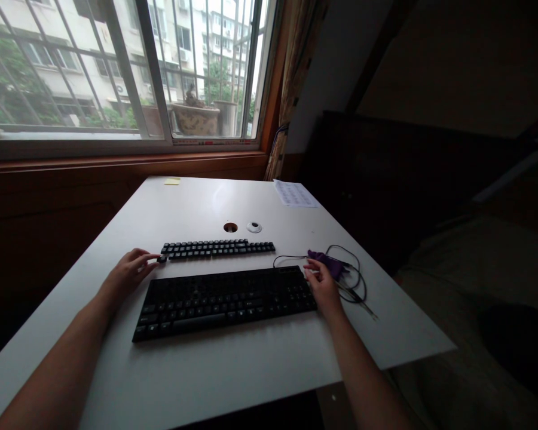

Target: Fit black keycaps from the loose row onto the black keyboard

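Note:
A black keyboard [224,303] lies slightly turned on the white desk, and keys are gone from its upper rows. Behind it, loose black keycaps [215,249] are lined up in rows. At the left end of these rows, my left hand [132,272] has its fingertips on a single keycap [162,258], thumb and fingers drawn together. My right hand [323,285] is at the keyboard's upper right corner with thumb and fingers closed in a pinch. What sits between those fingertips, if anything, is too small to tell. Just beyond is a purple cloth pouch [334,264].
A black cable [363,280] loops around the pouch, with a thin metal tool [363,304] beside it. Farther back are a desk hole [230,227], a round white cover [254,227], printed paper [296,194] and yellow sticky notes [172,181]. A barred window [170,77] stands behind.

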Demonstrator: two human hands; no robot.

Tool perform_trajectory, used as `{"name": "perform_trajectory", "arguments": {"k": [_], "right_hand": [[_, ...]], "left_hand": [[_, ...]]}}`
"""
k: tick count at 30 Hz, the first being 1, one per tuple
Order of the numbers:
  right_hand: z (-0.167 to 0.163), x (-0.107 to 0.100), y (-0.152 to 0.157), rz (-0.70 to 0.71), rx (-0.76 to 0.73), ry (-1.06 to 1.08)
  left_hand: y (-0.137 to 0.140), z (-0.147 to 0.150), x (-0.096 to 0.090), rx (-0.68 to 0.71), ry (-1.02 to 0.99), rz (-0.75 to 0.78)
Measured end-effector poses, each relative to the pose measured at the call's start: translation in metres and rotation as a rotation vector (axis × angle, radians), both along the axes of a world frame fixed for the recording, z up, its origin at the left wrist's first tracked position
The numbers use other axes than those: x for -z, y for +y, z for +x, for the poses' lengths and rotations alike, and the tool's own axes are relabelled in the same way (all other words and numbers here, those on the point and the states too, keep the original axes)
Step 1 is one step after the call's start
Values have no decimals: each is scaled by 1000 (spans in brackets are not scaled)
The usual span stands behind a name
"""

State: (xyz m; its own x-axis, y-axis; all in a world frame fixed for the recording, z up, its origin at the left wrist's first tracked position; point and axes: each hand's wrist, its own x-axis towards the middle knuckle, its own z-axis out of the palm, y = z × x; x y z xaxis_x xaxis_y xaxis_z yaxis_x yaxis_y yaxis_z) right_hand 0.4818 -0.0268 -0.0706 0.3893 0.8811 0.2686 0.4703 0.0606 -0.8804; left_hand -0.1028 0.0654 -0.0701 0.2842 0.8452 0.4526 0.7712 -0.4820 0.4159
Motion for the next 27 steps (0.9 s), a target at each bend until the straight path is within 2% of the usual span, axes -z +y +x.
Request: {"name": "perform_trajectory", "arguments": {"k": [18, 27], "right_hand": [[-3, -4, 0, -3, 2, 11], [-2, -3, 0, 11, 5, -4]], "left_hand": [[7, -5, 8, -18, 70, -7], [4, -1, 5, -16, 65, 23]]}}
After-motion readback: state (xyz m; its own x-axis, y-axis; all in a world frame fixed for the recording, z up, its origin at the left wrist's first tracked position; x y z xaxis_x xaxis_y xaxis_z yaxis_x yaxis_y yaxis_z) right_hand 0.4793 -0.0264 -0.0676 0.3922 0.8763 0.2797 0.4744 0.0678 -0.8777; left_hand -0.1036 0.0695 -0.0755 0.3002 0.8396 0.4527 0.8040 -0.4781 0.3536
